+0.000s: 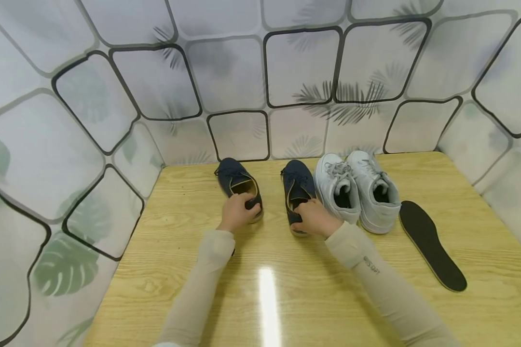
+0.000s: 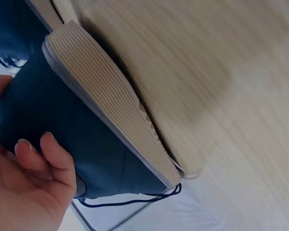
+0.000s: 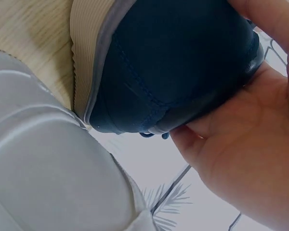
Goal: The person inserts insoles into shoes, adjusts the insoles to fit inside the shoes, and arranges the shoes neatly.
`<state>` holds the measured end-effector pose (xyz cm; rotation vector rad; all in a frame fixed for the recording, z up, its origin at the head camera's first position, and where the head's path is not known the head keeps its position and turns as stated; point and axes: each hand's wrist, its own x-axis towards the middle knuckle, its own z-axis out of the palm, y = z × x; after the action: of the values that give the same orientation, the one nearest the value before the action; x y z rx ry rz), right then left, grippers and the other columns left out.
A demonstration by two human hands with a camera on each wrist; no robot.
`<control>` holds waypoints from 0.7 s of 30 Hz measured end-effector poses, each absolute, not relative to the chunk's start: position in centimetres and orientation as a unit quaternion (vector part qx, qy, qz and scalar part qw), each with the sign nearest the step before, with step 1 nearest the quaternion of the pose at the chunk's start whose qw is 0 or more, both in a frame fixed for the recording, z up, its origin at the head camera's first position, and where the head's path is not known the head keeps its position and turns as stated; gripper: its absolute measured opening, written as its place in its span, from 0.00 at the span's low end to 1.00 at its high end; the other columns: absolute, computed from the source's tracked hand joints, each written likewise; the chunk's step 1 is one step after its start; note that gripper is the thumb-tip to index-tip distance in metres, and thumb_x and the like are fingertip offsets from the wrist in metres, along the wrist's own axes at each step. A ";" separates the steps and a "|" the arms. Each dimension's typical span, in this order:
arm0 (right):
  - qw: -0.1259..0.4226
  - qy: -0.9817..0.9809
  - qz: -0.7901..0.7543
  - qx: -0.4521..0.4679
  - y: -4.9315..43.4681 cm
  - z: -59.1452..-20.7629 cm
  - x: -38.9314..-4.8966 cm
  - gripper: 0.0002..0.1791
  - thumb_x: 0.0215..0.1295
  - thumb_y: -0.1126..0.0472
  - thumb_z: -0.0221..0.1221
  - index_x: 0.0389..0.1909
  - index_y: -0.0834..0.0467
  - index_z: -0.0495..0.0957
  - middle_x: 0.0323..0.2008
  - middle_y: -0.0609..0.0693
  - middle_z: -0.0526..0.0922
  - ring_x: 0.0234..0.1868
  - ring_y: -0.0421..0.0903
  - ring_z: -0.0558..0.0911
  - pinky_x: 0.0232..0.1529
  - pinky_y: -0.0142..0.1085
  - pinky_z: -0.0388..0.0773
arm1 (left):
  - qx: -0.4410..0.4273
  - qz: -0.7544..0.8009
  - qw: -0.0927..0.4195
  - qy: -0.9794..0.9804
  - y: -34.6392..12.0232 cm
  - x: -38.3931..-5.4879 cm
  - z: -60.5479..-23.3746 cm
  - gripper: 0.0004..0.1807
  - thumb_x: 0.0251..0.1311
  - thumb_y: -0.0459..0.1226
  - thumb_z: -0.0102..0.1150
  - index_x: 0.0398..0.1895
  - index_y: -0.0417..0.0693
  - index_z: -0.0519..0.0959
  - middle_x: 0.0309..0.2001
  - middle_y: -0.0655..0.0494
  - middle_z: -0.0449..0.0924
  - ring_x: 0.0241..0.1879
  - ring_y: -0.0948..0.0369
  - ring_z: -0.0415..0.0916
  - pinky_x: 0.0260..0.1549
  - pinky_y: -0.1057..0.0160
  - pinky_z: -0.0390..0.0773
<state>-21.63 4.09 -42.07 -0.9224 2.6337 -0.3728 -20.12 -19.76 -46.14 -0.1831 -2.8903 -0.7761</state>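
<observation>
Two navy lace-up shoes with ribbed tan soles stand on the wooden table, toes toward the back wall. My left hand (image 1: pixel 239 212) grips the left navy shoe (image 1: pixel 230 169) at its heel collar. In the left wrist view, fingers (image 2: pixel 53 159) curl over the side of that shoe (image 2: pixel 86 115). At the right navy shoe (image 1: pixel 296 173), my right hand (image 1: pixel 316 217) holds the heel in the same way. The right wrist view shows the thumb and fingers around the back of this shoe (image 3: pixel 178 57); fingertips inside are hidden.
A pair of white sneakers stands just right of the right navy shoe, the nearer white sneaker (image 1: pixel 330 178) right beside it and the other sneaker (image 1: pixel 375 207) next to that. A black insole (image 1: pixel 434 248) lies farther right on the table (image 1: pixel 173 270). Patterned fabric walls (image 1: pixel 295 72) enclose the back and sides.
</observation>
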 end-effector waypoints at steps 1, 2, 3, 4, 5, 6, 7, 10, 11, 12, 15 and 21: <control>0.162 0.923 -0.132 -0.322 4.1 -42.2 -21.7 0.26 0.61 0.53 0.65 0.54 0.68 0.78 0.51 0.59 0.82 0.53 0.57 0.79 0.65 0.56 0.56 | -0.075 -0.261 0.071 -0.960 -19.5 -20.0 -46.2 0.20 0.61 0.43 0.60 0.53 0.42 0.81 0.51 0.46 0.81 0.51 0.47 0.77 0.55 0.48 0.72; 0.161 0.923 -0.133 -0.322 4.0 -42.2 -21.7 0.26 0.61 0.53 0.65 0.53 0.68 0.78 0.51 0.59 0.82 0.53 0.57 0.79 0.65 0.56 0.56 | -0.088 -0.261 0.071 -0.959 -19.3 -19.9 -46.4 0.19 0.61 0.42 0.60 0.53 0.43 0.81 0.50 0.46 0.82 0.50 0.47 0.78 0.55 0.48 0.72; 0.161 0.923 -0.133 -0.322 4.0 -42.3 -21.7 0.26 0.61 0.53 0.65 0.53 0.68 0.78 0.51 0.58 0.82 0.53 0.56 0.79 0.65 0.56 0.56 | -0.101 -0.262 0.073 -0.957 -19.1 -19.8 -46.5 0.18 0.61 0.42 0.61 0.52 0.43 0.82 0.49 0.47 0.83 0.47 0.48 0.79 0.53 0.49 0.73; 0.161 0.923 -0.133 -0.322 4.0 -42.4 -21.7 0.26 0.61 0.53 0.65 0.53 0.68 0.78 0.51 0.58 0.82 0.53 0.56 0.79 0.66 0.56 0.55 | -0.114 -0.261 0.077 -0.955 -18.9 -19.8 -46.5 0.17 0.61 0.41 0.61 0.50 0.43 0.82 0.46 0.48 0.84 0.44 0.50 0.80 0.51 0.51 0.75; 0.160 0.924 -0.133 -0.322 3.9 -42.5 -21.7 0.26 0.61 0.53 0.65 0.53 0.68 0.78 0.51 0.58 0.82 0.53 0.55 0.79 0.66 0.55 0.55 | -0.124 -0.263 0.079 -0.954 -18.7 -19.7 -46.6 0.15 0.60 0.41 0.61 0.47 0.44 0.83 0.44 0.49 0.84 0.40 0.51 0.80 0.46 0.52 0.76; 0.160 0.924 -0.134 -0.321 3.9 -42.5 -21.7 0.26 0.62 0.53 0.65 0.54 0.68 0.78 0.51 0.58 0.82 0.53 0.55 0.79 0.66 0.55 0.54 | -0.133 -0.262 0.082 -0.952 -18.5 -19.7 -46.7 0.13 0.60 0.41 0.61 0.44 0.44 0.84 0.40 0.49 0.85 0.35 0.53 0.78 0.41 0.55 0.77; 0.160 0.924 -0.134 -0.320 3.9 -42.5 -21.7 0.26 0.62 0.53 0.64 0.54 0.68 0.78 0.51 0.58 0.82 0.53 0.55 0.79 0.67 0.55 0.54 | -0.141 -0.261 0.083 -0.951 -18.4 -19.7 -46.7 0.11 0.60 0.40 0.61 0.41 0.45 0.84 0.37 0.51 0.84 0.31 0.55 0.76 0.36 0.57 0.76; 0.155 0.925 -0.132 -0.320 3.8 -42.5 -21.7 0.26 0.62 0.53 0.64 0.54 0.68 0.78 0.51 0.58 0.82 0.54 0.55 0.79 0.67 0.54 0.54 | -0.157 -0.265 0.085 -0.948 -18.2 -19.6 -46.6 0.06 0.59 0.40 0.62 0.35 0.48 0.83 0.33 0.54 0.83 0.26 0.58 0.68 0.27 0.61 0.68; 0.153 0.926 -0.131 -0.320 3.8 -42.5 -21.7 0.26 0.62 0.53 0.64 0.53 0.68 0.78 0.51 0.58 0.82 0.53 0.56 0.79 0.66 0.54 0.55 | -0.163 -0.265 0.082 -0.947 -18.2 -19.5 -46.6 0.06 0.59 0.40 0.62 0.34 0.48 0.82 0.33 0.54 0.83 0.26 0.58 0.67 0.27 0.61 0.67; 0.152 0.926 -0.131 -0.320 3.8 -42.4 -21.7 0.26 0.61 0.53 0.65 0.53 0.68 0.78 0.51 0.58 0.82 0.53 0.56 0.79 0.66 0.54 0.55 | -0.167 -0.262 0.080 -0.947 -18.1 -19.5 -46.6 0.06 0.59 0.40 0.62 0.34 0.48 0.82 0.33 0.54 0.83 0.27 0.58 0.68 0.28 0.61 0.67; 0.149 0.926 -0.132 -0.321 3.6 -42.3 -21.7 0.25 0.61 0.54 0.65 0.52 0.68 0.79 0.49 0.58 0.83 0.52 0.56 0.80 0.66 0.54 0.56 | -0.184 -0.257 0.069 -0.946 -18.0 -19.4 -46.4 0.08 0.60 0.40 0.62 0.39 0.48 0.83 0.38 0.55 0.84 0.32 0.56 0.73 0.32 0.58 0.73; 0.143 0.927 -0.130 -0.322 3.5 -42.0 -21.8 0.23 0.61 0.54 0.65 0.50 0.67 0.80 0.47 0.58 0.84 0.50 0.55 0.81 0.65 0.55 0.56 | -0.223 -0.254 0.048 -0.940 -17.7 -19.2 -46.0 0.10 0.61 0.41 0.62 0.43 0.47 0.83 0.39 0.55 0.84 0.34 0.56 0.74 0.34 0.58 0.74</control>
<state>-21.81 3.48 -41.98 -0.9287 2.6734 -0.3748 -19.24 -17.66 -45.95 -0.6797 -2.8653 -0.7737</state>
